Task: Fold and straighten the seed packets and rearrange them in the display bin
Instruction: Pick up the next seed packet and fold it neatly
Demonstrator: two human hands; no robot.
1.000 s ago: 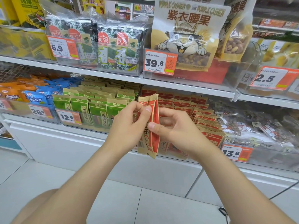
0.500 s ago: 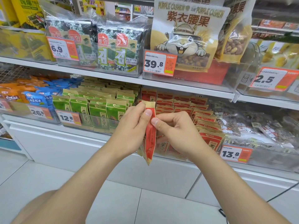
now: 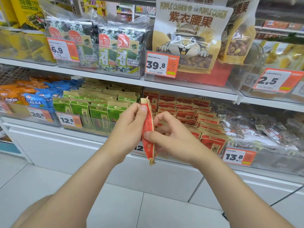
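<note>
A red seed packet (image 3: 148, 120) with kraft-brown ends is up in the air in front of the lower shelf, turned edge-on to the camera and standing nearly upright, its bottom corner leaning a little to the right. Both hands have it. The left grip (image 3: 130, 129) pinches the upper part, thumb pressed flat on the near face just under the brown top strip, the other fingers curled behind the packet. The right grip (image 3: 174, 137) pinches it lower down, thumb tip on the red face near the middle, with the index finger arched above and the remaining fingers tucked behind. The packet hangs just before the clear display bin (image 3: 167, 156), which is filled with rows of matching red packets (image 3: 212, 142), most standing, those nearest the front leaning in uneven lines. Left of that bin is another with green packets (image 3: 98, 111) and a tag reading 12.8 (image 3: 69, 120); a tag reading 13.8 (image 3: 236, 156) sits to the right of the red rows. On the white shelf (image 3: 181, 91) above are seaweed packs (image 3: 115, 46) and a large cashew bag (image 3: 189, 38) with a 39.8 tag (image 3: 160, 65). Pale floor tiles (image 3: 115, 203) lie below both forearms.
</note>
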